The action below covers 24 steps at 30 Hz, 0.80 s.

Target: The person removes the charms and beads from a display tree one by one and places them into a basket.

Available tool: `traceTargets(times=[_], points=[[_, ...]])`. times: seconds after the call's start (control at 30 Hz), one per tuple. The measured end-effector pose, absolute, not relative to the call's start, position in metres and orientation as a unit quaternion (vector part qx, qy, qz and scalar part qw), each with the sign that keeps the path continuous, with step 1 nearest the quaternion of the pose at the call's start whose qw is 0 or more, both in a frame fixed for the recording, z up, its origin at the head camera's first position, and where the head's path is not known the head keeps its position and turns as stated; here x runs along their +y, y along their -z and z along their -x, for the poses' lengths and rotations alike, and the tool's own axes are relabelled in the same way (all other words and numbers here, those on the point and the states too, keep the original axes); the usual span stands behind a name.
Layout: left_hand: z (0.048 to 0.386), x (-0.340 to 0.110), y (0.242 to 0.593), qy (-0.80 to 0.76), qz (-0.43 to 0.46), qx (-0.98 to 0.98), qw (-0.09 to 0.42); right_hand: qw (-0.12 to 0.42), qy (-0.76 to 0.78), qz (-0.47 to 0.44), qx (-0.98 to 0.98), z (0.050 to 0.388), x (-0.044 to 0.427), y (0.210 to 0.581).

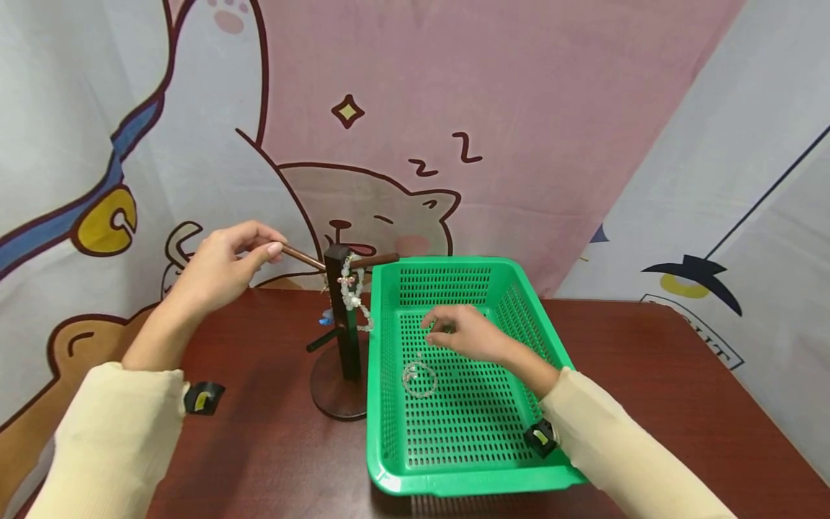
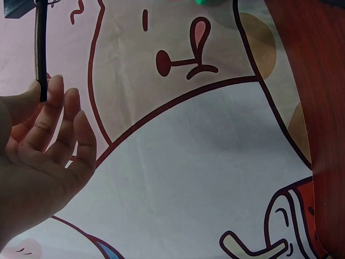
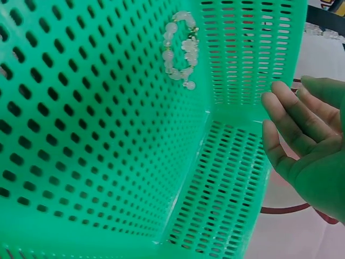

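My left hand (image 1: pixel 223 263) pinches the end of a thin brown arm (image 1: pixel 302 256) of a dark wooden stand (image 1: pixel 349 339), between thumb and fingertips. A pale beaded bracelet (image 1: pixel 352 297) hangs from the stand near its top, and a small blue charm (image 1: pixel 326 318) shows behind the post. Over the green basket (image 1: pixel 476 484) hovers my right hand (image 1: pixel 470 333), its fingers loosely bent and nothing visible in them. A clear beaded bracelet (image 3: pixel 168 55) lies on the basket's floor, apart from that hand.
Close to the basket's left wall stands the round base (image 1: pixel 340 411) of the stand. A short lower peg (image 1: pixel 322 340) juts out leftward. Both are on a reddish-brown table (image 1: pixel 259 432), with a printed cloth (image 1: pixel 551 108) behind it.
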State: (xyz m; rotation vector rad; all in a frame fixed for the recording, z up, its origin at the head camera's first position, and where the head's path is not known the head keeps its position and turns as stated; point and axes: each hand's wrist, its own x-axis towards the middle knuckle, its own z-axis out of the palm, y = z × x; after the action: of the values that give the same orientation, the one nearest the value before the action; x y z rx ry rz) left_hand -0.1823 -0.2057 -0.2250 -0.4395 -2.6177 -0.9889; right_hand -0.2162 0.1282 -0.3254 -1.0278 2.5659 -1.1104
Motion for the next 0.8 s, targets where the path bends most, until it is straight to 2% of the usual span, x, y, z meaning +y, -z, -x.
traceTargets(times=[0.8], points=[[0.182,-0.206,0.224,0.341,0.154,-0.914,0.156,0.050,0.341,0.417,0.841,0.198,0.098,0.265]])
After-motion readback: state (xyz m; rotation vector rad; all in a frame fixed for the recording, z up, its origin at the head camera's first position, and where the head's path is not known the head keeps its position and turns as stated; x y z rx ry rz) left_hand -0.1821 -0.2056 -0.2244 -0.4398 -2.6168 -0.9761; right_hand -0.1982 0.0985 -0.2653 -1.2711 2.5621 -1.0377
